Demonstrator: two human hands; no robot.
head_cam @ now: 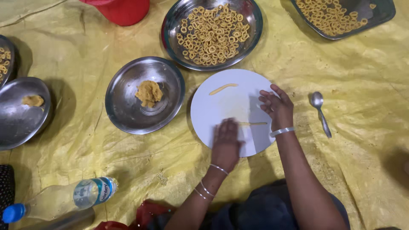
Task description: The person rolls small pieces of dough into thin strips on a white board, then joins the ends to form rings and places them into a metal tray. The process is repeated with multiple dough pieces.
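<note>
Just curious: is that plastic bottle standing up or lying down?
Lying down: the bottle rests on its side on the yellow sheet, blue cap pointing left.

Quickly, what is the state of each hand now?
Left hand: open, flat on the thin dough strip.
Right hand: open, empty, resting on the white round board.

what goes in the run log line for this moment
left hand flat on dough strip | right hand on white board edge | second strip apart | dough plate left
</note>
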